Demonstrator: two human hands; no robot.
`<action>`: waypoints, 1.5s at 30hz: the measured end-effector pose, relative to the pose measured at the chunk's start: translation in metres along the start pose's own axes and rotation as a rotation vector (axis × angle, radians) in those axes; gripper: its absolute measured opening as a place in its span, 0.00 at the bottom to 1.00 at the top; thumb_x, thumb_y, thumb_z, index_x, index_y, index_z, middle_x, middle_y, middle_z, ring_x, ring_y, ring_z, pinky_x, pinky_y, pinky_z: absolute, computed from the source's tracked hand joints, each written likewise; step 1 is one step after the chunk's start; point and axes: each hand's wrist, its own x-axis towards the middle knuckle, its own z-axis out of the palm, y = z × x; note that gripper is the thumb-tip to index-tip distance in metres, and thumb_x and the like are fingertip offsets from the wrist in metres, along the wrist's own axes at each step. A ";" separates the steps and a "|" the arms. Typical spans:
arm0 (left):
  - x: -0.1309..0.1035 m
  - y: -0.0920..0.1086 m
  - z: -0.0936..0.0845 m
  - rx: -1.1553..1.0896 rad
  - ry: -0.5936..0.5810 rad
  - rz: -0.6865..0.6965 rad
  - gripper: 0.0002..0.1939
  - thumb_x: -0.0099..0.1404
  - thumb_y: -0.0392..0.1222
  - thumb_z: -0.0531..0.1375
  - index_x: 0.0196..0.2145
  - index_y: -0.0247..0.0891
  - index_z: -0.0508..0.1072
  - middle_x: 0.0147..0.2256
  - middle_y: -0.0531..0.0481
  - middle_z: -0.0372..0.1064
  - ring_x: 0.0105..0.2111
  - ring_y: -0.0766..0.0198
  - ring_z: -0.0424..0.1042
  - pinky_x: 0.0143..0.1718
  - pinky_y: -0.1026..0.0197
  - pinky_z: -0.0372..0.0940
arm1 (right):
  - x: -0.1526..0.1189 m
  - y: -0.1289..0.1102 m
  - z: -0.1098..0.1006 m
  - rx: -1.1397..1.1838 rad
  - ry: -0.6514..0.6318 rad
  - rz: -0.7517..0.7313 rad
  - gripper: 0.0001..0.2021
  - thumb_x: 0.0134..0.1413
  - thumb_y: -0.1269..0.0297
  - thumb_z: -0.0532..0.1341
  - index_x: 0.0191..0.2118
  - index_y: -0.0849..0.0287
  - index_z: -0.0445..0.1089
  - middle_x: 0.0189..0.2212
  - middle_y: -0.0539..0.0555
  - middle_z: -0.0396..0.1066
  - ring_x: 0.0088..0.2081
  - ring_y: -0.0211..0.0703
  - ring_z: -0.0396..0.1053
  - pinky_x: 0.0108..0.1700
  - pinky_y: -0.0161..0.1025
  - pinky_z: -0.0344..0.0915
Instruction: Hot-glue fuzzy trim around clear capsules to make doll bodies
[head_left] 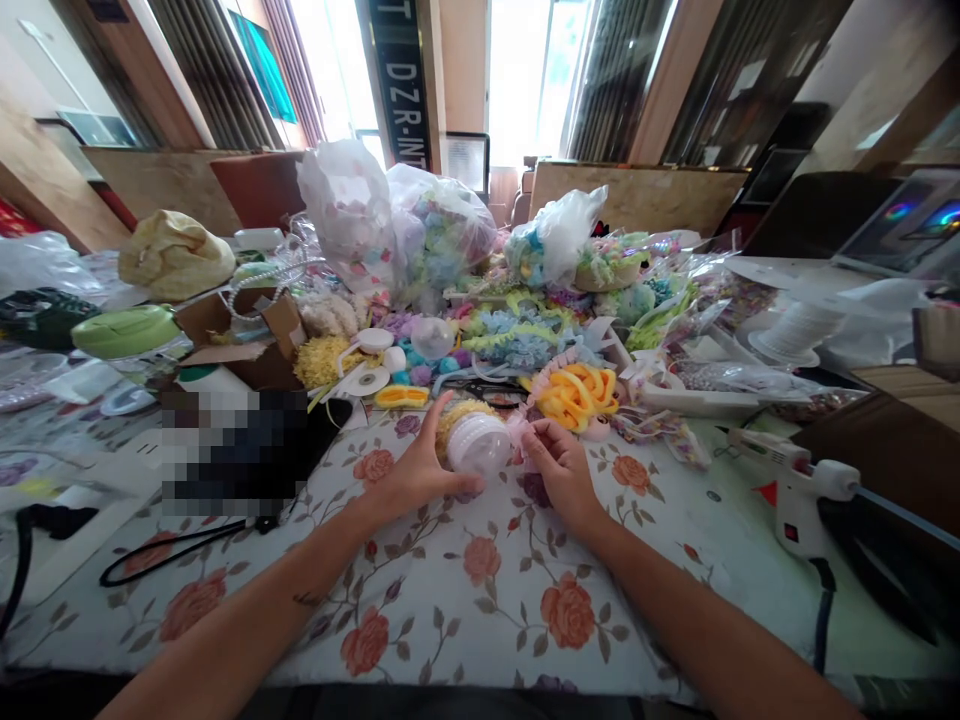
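A small clear plastic jar point(480, 448) with fuzzy yellow trim point(459, 412) around it lies on its side on the flowered tablecloth point(420, 620). My left hand point(414, 468) is curved around the jar, thumb and fingers on opposite sides. Just right of the jar, my right hand point(561, 468) pinches a sheer pale pink strip point(517, 428) between thumb and fingertips. This strip reaches the jar's side; whether it is fixed there I cannot tell. Behind my right hand is a pile of thick yellow-orange cord point(576, 396).
A hot glue gun point(799, 495) stands at the right. On the left lies a dark phone point(322, 440) with a black cord loop point(176, 555). Colourful trims point(517, 335), pompoms, plastic bags point(349, 215) and a white spool point(796, 328) crowd the back. An open cardboard box point(232, 330) stands back left.
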 end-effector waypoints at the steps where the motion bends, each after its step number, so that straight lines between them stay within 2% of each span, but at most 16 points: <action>1: -0.002 -0.001 0.004 -0.014 0.022 -0.002 0.64 0.47 0.58 0.70 0.68 0.52 0.31 0.69 0.40 0.32 0.65 0.37 0.45 0.57 0.45 0.59 | 0.001 0.000 0.000 0.008 0.001 0.008 0.14 0.58 0.52 0.59 0.30 0.58 0.64 0.24 0.48 0.66 0.26 0.37 0.63 0.29 0.35 0.61; 8: -0.003 0.000 0.017 -0.068 0.161 0.060 0.59 0.50 0.57 0.69 0.68 0.50 0.36 0.69 0.42 0.36 0.65 0.44 0.47 0.60 0.48 0.55 | 0.002 0.001 0.001 0.026 0.003 0.022 0.13 0.58 0.52 0.59 0.31 0.58 0.65 0.25 0.49 0.67 0.27 0.38 0.64 0.31 0.35 0.60; 13: -0.007 0.006 0.003 0.017 0.179 -0.031 0.55 0.49 0.57 0.69 0.66 0.49 0.43 0.67 0.42 0.44 0.65 0.42 0.50 0.60 0.46 0.55 | 0.002 0.002 0.000 0.029 0.005 0.028 0.13 0.58 0.52 0.59 0.31 0.58 0.65 0.25 0.49 0.67 0.28 0.39 0.65 0.32 0.36 0.61; 16: -0.006 0.002 -0.010 0.101 0.291 -0.078 0.51 0.52 0.58 0.67 0.66 0.47 0.45 0.66 0.41 0.45 0.65 0.42 0.49 0.61 0.45 0.53 | 0.002 0.002 -0.001 0.000 0.004 0.017 0.13 0.58 0.53 0.59 0.31 0.57 0.65 0.25 0.50 0.67 0.28 0.39 0.65 0.32 0.36 0.61; 21: -0.004 -0.011 -0.017 0.300 0.491 0.099 0.48 0.55 0.54 0.66 0.65 0.44 0.46 0.65 0.39 0.45 0.66 0.45 0.45 0.64 0.44 0.46 | -0.005 -0.001 0.000 -0.238 0.021 -0.113 0.11 0.59 0.55 0.58 0.31 0.56 0.67 0.28 0.51 0.68 0.32 0.42 0.66 0.31 0.36 0.60; 23: -0.010 -0.009 -0.011 0.402 0.588 0.214 0.41 0.57 0.53 0.64 0.63 0.43 0.52 0.64 0.39 0.48 0.66 0.46 0.43 0.65 0.45 0.43 | -0.008 -0.004 0.002 -0.322 0.018 -0.230 0.09 0.59 0.58 0.58 0.31 0.56 0.68 0.30 0.52 0.69 0.34 0.44 0.66 0.33 0.38 0.61; 25: -0.019 -0.001 -0.001 0.390 0.647 0.301 0.29 0.60 0.51 0.62 0.57 0.43 0.61 0.59 0.41 0.56 0.63 0.47 0.51 0.64 0.47 0.47 | -0.010 -0.006 0.003 -0.359 -0.016 -0.379 0.06 0.60 0.63 0.58 0.32 0.56 0.68 0.31 0.53 0.71 0.36 0.45 0.67 0.38 0.40 0.63; 26: -0.024 0.004 0.005 0.325 0.633 0.314 0.24 0.61 0.50 0.62 0.52 0.43 0.65 0.55 0.42 0.61 0.60 0.48 0.57 0.62 0.48 0.51 | -0.011 -0.007 0.003 -0.364 -0.033 -0.445 0.05 0.60 0.65 0.57 0.32 0.55 0.68 0.32 0.54 0.71 0.37 0.45 0.67 0.41 0.42 0.63; 28: -0.030 0.013 0.020 0.096 0.476 0.252 0.17 0.61 0.50 0.62 0.45 0.43 0.70 0.47 0.45 0.68 0.49 0.53 0.68 0.54 0.51 0.62 | -0.013 -0.009 0.005 -0.362 -0.039 -0.522 0.05 0.60 0.67 0.57 0.33 0.55 0.68 0.32 0.54 0.72 0.37 0.45 0.68 0.44 0.44 0.63; 30: -0.030 0.021 0.033 -0.209 0.274 0.121 0.18 0.58 0.51 0.65 0.44 0.42 0.72 0.43 0.47 0.71 0.42 0.56 0.71 0.45 0.56 0.67 | -0.015 -0.010 0.008 -0.357 -0.013 -0.535 0.05 0.60 0.67 0.57 0.33 0.55 0.69 0.32 0.54 0.72 0.37 0.45 0.68 0.43 0.44 0.64; 32: -0.025 0.027 0.044 -0.491 0.147 -0.003 0.20 0.54 0.51 0.68 0.42 0.40 0.74 0.40 0.48 0.73 0.38 0.58 0.72 0.40 0.59 0.67 | -0.018 -0.010 0.011 -0.346 0.017 -0.507 0.06 0.60 0.66 0.58 0.33 0.55 0.70 0.32 0.54 0.72 0.37 0.45 0.68 0.43 0.44 0.64; 35: -0.016 0.029 0.051 -0.792 0.085 -0.142 0.16 0.51 0.51 0.69 0.33 0.36 0.78 0.30 0.48 0.74 0.32 0.63 0.71 0.34 0.62 0.65 | -0.022 -0.011 0.014 -0.302 0.018 -0.392 0.08 0.60 0.63 0.58 0.32 0.55 0.72 0.30 0.53 0.71 0.35 0.44 0.69 0.39 0.41 0.65; 37: -0.013 0.027 0.050 -0.920 0.100 -0.214 0.15 0.50 0.50 0.71 0.29 0.35 0.79 0.26 0.49 0.73 0.27 0.67 0.69 0.30 0.64 0.63 | -0.019 -0.013 0.013 -0.292 -0.018 -0.350 0.10 0.61 0.61 0.57 0.32 0.56 0.73 0.29 0.53 0.71 0.33 0.43 0.69 0.37 0.40 0.65; 40: -0.014 0.023 0.044 -0.974 0.151 -0.234 0.13 0.49 0.48 0.72 0.28 0.36 0.79 0.23 0.51 0.72 0.23 0.70 0.66 0.27 0.66 0.61 | 0.003 -0.021 0.007 -0.387 0.024 -0.418 0.12 0.62 0.61 0.55 0.32 0.56 0.74 0.30 0.53 0.73 0.35 0.44 0.70 0.41 0.40 0.65; 42: -0.017 0.022 0.039 -0.896 0.110 -0.167 0.12 0.52 0.48 0.70 0.27 0.37 0.79 0.26 0.50 0.74 0.24 0.69 0.67 0.28 0.65 0.62 | 0.031 -0.024 0.003 -0.575 0.046 -0.430 0.12 0.62 0.62 0.54 0.36 0.56 0.74 0.34 0.54 0.74 0.38 0.45 0.71 0.43 0.40 0.65; 45: -0.019 0.023 0.032 -0.742 -0.038 -0.041 0.11 0.54 0.48 0.69 0.29 0.37 0.80 0.34 0.46 0.78 0.33 0.63 0.72 0.36 0.63 0.65 | 0.081 -0.021 0.003 -0.943 -0.212 -0.351 0.11 0.59 0.70 0.55 0.41 0.57 0.75 0.40 0.55 0.76 0.41 0.44 0.72 0.44 0.36 0.64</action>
